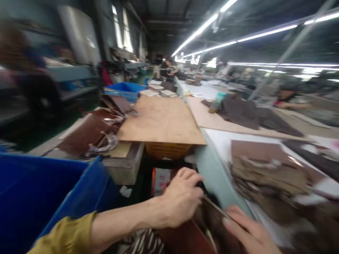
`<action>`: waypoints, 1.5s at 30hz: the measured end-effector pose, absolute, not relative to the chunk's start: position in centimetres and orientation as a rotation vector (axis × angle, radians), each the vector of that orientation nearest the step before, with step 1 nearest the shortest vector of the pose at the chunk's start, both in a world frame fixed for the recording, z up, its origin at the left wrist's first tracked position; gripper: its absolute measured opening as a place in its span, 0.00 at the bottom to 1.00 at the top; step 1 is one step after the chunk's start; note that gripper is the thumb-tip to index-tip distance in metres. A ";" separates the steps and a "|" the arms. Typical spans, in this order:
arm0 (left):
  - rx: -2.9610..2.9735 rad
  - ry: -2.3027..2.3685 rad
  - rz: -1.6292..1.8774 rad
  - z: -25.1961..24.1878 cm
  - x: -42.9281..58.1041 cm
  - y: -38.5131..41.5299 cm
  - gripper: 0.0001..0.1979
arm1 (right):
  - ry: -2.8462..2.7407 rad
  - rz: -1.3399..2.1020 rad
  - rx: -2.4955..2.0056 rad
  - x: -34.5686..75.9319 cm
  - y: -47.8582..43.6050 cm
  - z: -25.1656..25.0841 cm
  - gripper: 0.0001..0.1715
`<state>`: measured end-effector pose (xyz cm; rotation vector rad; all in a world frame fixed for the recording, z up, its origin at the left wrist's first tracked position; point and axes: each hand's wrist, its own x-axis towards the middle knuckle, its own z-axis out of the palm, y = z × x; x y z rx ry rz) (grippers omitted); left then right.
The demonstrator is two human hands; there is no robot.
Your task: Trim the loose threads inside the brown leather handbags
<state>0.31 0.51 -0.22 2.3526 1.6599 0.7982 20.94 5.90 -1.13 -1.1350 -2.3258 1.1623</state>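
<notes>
My left hand (182, 197) reaches across from the lower left, its fingers curled over the far end of a brown leather piece (189, 236). The piece lies low in front of me and has a pale edge and a darker inner side; its full shape is cut off by the frame. Blurred at the lower right, my right hand (249, 229) pinches the near part of the same edge between thumb and fingers. Just beyond my left hand, a red and white box (161, 180) sits down in the gap beside the table.
A blue bin (79, 183) stands close on the left. Ahead, a tan board (161, 118) rests on a yellow crate (167, 151). Brown leather sheets (84, 132) lie left of it. Folded brown pieces (267, 169) are on the worktable (218, 141) at right. A blurred person (37, 77) is far left.
</notes>
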 end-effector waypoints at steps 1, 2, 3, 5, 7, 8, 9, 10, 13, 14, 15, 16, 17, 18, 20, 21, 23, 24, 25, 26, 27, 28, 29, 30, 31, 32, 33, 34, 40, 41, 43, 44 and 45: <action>2.331 1.595 0.840 -0.4 0.2 0.9 0.01 | -2.263 1.186 -1.204 21.7 5.2 -0.6 0.18; 2.310 1.532 0.865 -0.7 0.0 1.3 0.03 | -2.201 1.225 -1.243 21.9 4.8 -0.1 0.18; 2.279 1.499 0.889 -0.9 -0.2 1.7 0.05 | -2.141 1.267 -1.259 21.8 4.6 0.1 0.17; 2.239 1.440 0.870 -1.1 -0.3 2.1 0.07 | -2.050 1.321 -1.267 21.4 4.9 0.3 0.17; 2.198 1.420 0.827 -0.9 -0.1 2.1 0.07 | -2.000 1.350 -1.265 21.2 5.0 0.3 0.16; 2.172 1.423 0.809 -0.7 0.0 2.0 0.07 | -1.986 1.365 -1.260 21.2 5.0 0.2 0.16; 2.143 1.429 0.794 -0.6 0.1 2.0 0.07 | -1.976 1.377 -1.256 21.3 4.9 0.2 0.16; 2.113 1.437 0.784 -0.5 0.1 2.1 0.07 | -1.970 1.387 -1.249 21.4 4.8 0.2 0.16; 2.032 1.476 0.764 -0.3 0.2 2.5 0.05 | -1.959 1.395 -1.228 21.7 4.8 0.1 0.16; 2.017 1.480 0.757 -0.4 0.2 2.6 0.05 | -1.962 1.387 -1.223 21.8 4.8 0.0 0.16; 2.006 1.482 0.753 -0.5 0.2 2.8 0.05 | -1.972 1.371 -1.221 21.8 4.8 0.0 0.15; 1.999 1.483 0.752 -0.6 0.2 3.0 0.05 | -1.989 1.352 -1.219 21.8 4.9 -0.1 0.16; 1.996 1.484 0.752 -0.6 0.2 3.1 0.05 | -2.011 1.325 -1.219 21.8 4.9 -0.2 0.15; 1.996 1.489 0.749 -0.7 0.2 3.2 0.05 | -2.035 1.293 -1.217 21.8 5.0 -0.3 0.15; 2.001 1.514 0.729 -0.8 0.4 3.4 0.05 | -2.081 1.230 -1.207 21.7 5.0 -0.4 0.14; 2.002 1.531 0.708 -0.8 0.5 3.5 0.05 | -2.101 1.203 -1.202 21.7 5.0 -0.4 0.14; 1.995 1.568 0.660 -0.7 0.7 3.6 0.05 | -2.139 1.153 -1.201 21.7 5.0 -0.5 0.13; 1.990 1.581 0.641 -0.6 0.8 3.7 0.05 | -2.157 1.130 -1.204 21.7 4.9 -0.5 0.13; 1.986 1.591 0.629 -0.5 0.9 3.7 0.06 | -2.173 1.107 -1.211 21.7 4.9 -0.5 0.13; 1.984 1.595 0.620 -0.4 1.0 3.8 0.06 | -2.187 1.086 -1.217 21.8 4.8 -0.6 0.13; 1.985 1.597 0.616 -0.4 1.1 3.8 0.06 | -2.198 1.069 -1.219 21.8 4.8 -0.6 0.13; 1.987 1.598 0.613 -0.4 1.2 3.8 0.06 | -2.204 1.060 -1.219 21.9 4.8 -0.6 0.13; 1.988 1.601 0.611 -0.4 1.3 3.8 0.06 | -2.207 1.059 -1.217 21.9 4.8 -0.6 0.13; 1.989 1.606 0.610 -0.5 1.3 3.9 0.06 | -2.206 1.061 -1.214 21.9 4.8 -0.6 0.13; 1.989 1.612 0.611 -0.5 1.4 3.9 0.06 | -2.201 1.067 -1.211 22.0 4.8 -0.6 0.13; 1.989 1.616 0.613 -0.6 1.4 3.9 0.05 | -2.195 1.073 -1.209 22.0 4.9 -0.6 0.13; 1.987 1.621 0.616 -0.7 1.4 4.0 0.05 | -2.188 1.077 -1.207 22.0 4.9 -0.6 0.14; 1.983 1.624 0.618 -0.8 1.4 4.0 0.05 | -2.182 1.083 -1.204 22.0 4.9 -0.6 0.14; 1.973 1.651 0.597 -0.7 1.6 4.1 0.04 | -2.154 1.083 -1.208 21.9 5.0 -0.8 0.15; 1.970 1.656 0.591 -0.6 1.6 4.2 0.05 | -2.150 1.080 -1.213 21.9 5.0 -0.9 0.15; 1.958 1.664 0.582 -0.5 1.7 4.2 0.05 | -2.139 1.075 -1.217 21.9 5.1 -0.9 0.15; 1.952 1.666 0.581 -0.5 1.8 4.2 0.04 | -2.133 1.074 -1.215 21.9 5.1 -1.0 0.15; 1.948 1.664 0.583 -0.5 1.8 4.2 0.04 | -2.126 1.073 -1.213 21.9 5.1 -1.0 0.15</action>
